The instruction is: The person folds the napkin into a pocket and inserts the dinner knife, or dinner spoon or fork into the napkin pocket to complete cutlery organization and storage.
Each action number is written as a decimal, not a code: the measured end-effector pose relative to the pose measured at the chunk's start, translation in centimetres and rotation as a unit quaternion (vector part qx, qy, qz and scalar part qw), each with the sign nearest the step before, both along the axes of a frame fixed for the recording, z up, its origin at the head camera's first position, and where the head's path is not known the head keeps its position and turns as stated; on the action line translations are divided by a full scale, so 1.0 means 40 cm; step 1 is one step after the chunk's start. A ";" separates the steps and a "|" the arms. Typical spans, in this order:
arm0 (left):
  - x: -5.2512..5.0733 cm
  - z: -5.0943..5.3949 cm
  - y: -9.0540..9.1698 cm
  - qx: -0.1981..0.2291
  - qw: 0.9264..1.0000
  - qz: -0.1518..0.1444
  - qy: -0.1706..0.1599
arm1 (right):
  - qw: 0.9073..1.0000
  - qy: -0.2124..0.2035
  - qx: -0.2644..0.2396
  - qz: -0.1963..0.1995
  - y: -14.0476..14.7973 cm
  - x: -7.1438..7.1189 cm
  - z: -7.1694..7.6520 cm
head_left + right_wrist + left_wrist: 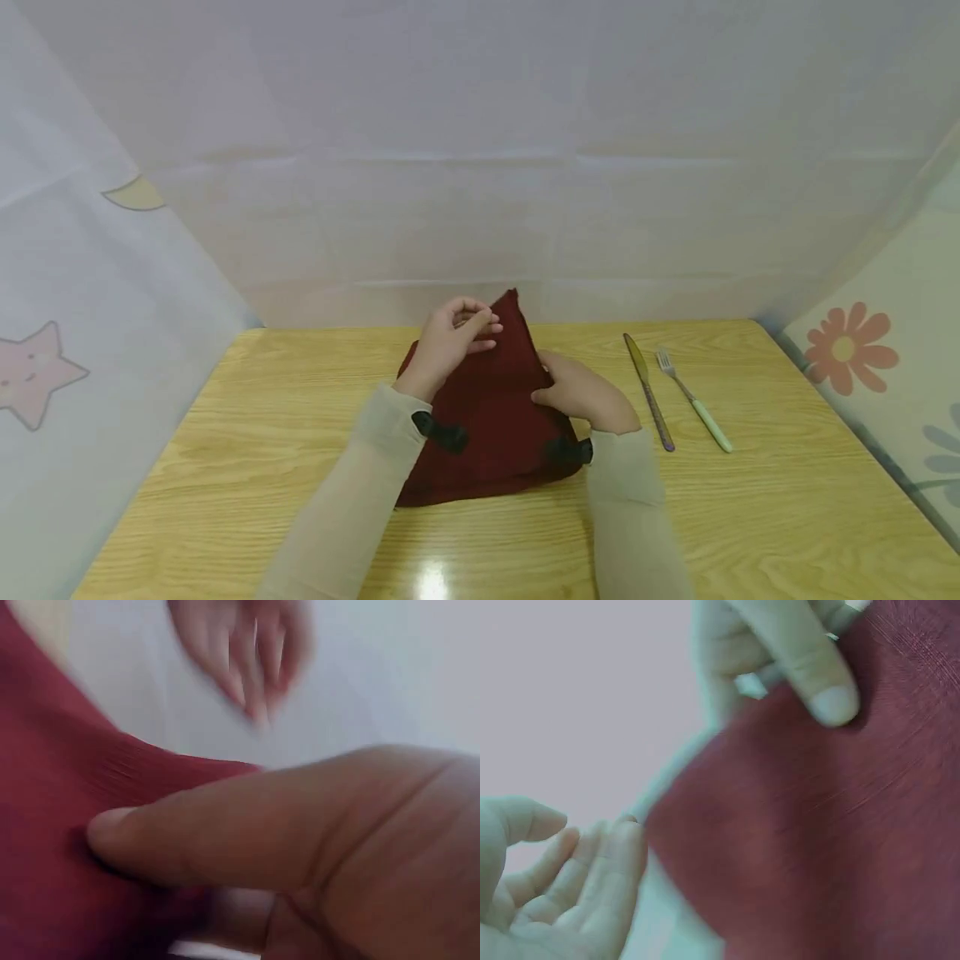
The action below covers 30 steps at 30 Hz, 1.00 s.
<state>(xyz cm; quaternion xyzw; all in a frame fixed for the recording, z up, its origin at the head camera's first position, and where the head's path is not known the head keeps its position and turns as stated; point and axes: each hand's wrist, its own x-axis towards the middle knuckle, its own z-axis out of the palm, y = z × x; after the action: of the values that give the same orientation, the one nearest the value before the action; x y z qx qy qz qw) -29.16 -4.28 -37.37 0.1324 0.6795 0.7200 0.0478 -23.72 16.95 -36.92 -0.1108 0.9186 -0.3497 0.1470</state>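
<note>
In the head view, the dark red cloth (495, 408) is partly raised over the table (225, 417), its peaked corner pointing up and away from the person, its long axis running from near edge to that peak; a knife (651, 400) and fork (697, 404) lie to its right. In the left wrist view, the left hand (562, 915), empty with relaxed fingers, is just beside a corner; contact is unclear. In the right wrist view, the right hand (322, 840) pinches the cloth under its thumb, probably to keep that edge lifted
</note>
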 end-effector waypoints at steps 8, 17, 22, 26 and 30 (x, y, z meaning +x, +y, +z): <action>0.016 -0.095 -0.078 -0.224 0.973 0.010 0.054 | 0.996 -0.046 0.025 -0.068 0.095 -0.008 -0.008; 0.025 -0.146 -0.117 -0.355 0.927 -0.052 0.110 | 0.997 -0.053 0.031 -0.036 0.020 -0.021 -0.034; 0.027 -0.165 -0.113 -0.405 0.900 -0.117 0.113 | 0.995 -0.056 0.077 -0.031 -0.035 -0.026 -0.066; 0.033 -0.178 -0.110 -0.461 0.868 -0.165 0.086 | 0.992 -0.050 0.111 -0.017 -0.068 -0.029 -0.079; 0.041 -0.182 -0.106 -0.498 0.845 -0.186 0.063 | 0.989 -0.035 0.144 -0.003 -0.084 -0.030 -0.085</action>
<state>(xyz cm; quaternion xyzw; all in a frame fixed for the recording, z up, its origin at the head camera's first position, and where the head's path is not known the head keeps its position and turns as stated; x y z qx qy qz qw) -27.52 -8.52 -44.66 0.2598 0.9109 0.2523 0.1978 -24.90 13.60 -40.33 -0.0739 0.9540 -0.2177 0.1922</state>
